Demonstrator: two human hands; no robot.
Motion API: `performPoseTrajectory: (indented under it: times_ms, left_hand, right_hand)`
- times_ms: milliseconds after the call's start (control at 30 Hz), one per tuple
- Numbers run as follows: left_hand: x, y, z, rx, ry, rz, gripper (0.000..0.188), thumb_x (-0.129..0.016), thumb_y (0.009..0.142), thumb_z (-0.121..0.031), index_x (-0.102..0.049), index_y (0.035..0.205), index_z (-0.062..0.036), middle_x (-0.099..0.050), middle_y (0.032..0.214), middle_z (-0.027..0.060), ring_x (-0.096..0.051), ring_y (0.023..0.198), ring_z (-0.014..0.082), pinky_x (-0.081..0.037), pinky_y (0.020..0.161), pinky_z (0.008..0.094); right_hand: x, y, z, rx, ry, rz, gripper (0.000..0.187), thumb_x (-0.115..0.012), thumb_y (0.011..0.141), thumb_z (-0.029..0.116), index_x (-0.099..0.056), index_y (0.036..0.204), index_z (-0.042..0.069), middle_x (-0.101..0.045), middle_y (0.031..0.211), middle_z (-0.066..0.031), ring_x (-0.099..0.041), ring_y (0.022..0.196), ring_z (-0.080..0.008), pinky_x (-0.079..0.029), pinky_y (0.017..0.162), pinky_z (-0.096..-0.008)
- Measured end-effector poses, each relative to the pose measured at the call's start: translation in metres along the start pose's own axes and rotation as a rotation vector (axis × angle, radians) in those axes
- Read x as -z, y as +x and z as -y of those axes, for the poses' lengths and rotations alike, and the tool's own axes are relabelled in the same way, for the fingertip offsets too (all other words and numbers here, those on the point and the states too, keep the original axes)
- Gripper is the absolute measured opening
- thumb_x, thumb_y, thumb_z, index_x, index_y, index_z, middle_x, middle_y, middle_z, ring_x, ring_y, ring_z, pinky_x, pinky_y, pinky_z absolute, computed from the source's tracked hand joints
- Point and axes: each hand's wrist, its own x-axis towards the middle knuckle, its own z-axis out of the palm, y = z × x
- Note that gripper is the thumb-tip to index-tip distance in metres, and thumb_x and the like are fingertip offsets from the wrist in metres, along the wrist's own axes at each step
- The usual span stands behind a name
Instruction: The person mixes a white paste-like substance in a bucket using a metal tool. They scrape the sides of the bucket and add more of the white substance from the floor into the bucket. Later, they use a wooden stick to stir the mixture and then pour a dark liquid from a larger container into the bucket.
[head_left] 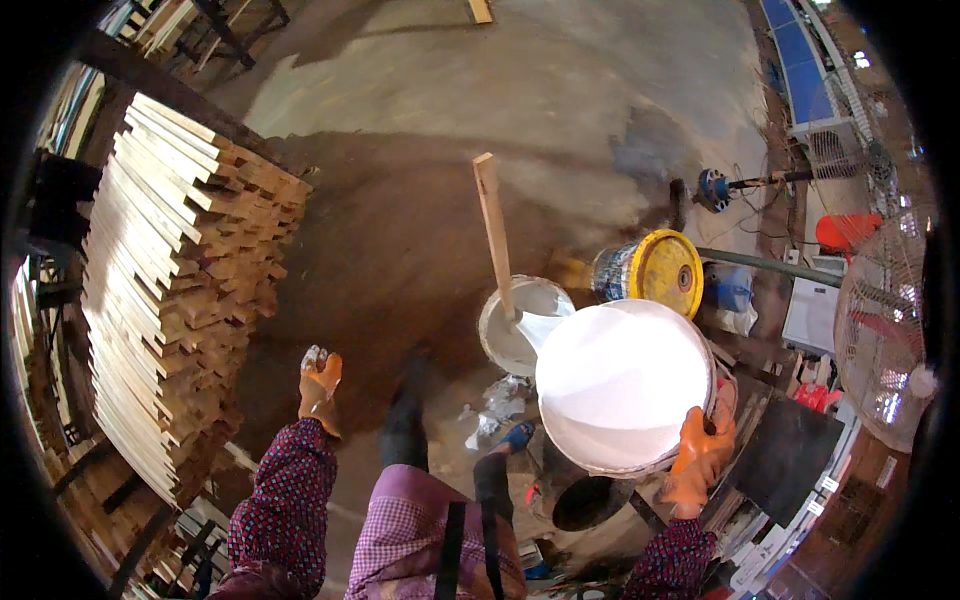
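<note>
White liquid runs over the lip of a large white bucket, which is tilted to the left. It flows into a smaller bucket, where a long wooden stick leans upright. My right hand, in an orange glove, grips the large bucket's near right rim. Part of its fingers is hidden behind the rim. Away to the left, my left hand hangs over the floor in an orange glove with white-smeared fingertips. It holds nothing, and its fingers are loosely apart.
A tall stack of wooden strips stands at the left. Beyond the large bucket lies a yellow-lidded bucket. A caged fan stands at the far right. White-stained plastic lies on the floor near my feet.
</note>
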Motion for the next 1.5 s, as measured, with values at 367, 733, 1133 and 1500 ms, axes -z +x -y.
performPoseTrajectory:
  times_ms: [367, 733, 1133, 1500]
  left_hand:
    - [0.011, 0.024, 0.071, -0.084, -0.215, -0.017, 0.008, -0.054, 0.091, -0.011, -0.049, 0.084, -0.0126, -0.045, 0.076, -0.0019, -0.048, 0.072, 0.0128, -0.039, 0.066, 0.0302]
    - [0.034, 0.039, 0.085, 0.092, 0.232, 0.051, 0.066, -0.067, 0.085, -0.02, -0.037, 0.139, 0.0037, -0.051, 0.136, 0.0176, -0.052, 0.121, 0.0247, -0.041, 0.1, 0.0313]
    - [0.01, 0.029, 0.061, 0.131, -0.105, -0.048, 0.066, -0.067, 0.087, -0.016, -0.034, 0.142, -0.0005, -0.045, 0.141, 0.0151, -0.049, 0.124, 0.0237, -0.041, 0.1, 0.0321]
    - [-0.013, 0.032, 0.05, 0.13, 0.092, -0.009, 0.069, -0.067, 0.085, -0.02, -0.034, 0.141, 0.0021, -0.046, 0.142, 0.0149, -0.048, 0.126, 0.0223, -0.039, 0.102, 0.0297]
  right_hand:
    - [0.002, -0.003, 0.004, -0.015, 0.001, 0.042, 0.041, -0.054, 0.085, 0.007, -0.054, 0.125, -0.002, -0.062, 0.113, -0.015, -0.06, 0.098, -0.0242, -0.047, 0.087, -0.0339]
    - [0.0, -0.004, 0.004, -0.044, -0.086, 0.013, 0.045, -0.06, 0.081, 0.021, -0.055, 0.121, 0.0, -0.062, 0.111, -0.0179, -0.06, 0.096, -0.0308, -0.048, 0.085, -0.0396]
    - [-0.005, -0.011, 0.029, -0.073, -0.158, 0.022, 0.045, -0.058, 0.082, 0.021, -0.054, 0.121, -0.002, -0.062, 0.108, -0.0209, -0.06, 0.093, -0.0318, -0.048, 0.084, -0.0375]
    - [0.009, -0.008, -0.002, -0.003, -0.036, 0.032, 0.053, -0.064, 0.085, 0.029, -0.049, 0.125, -0.003, -0.062, 0.107, -0.0194, -0.06, 0.094, -0.0317, -0.047, 0.085, -0.0403]
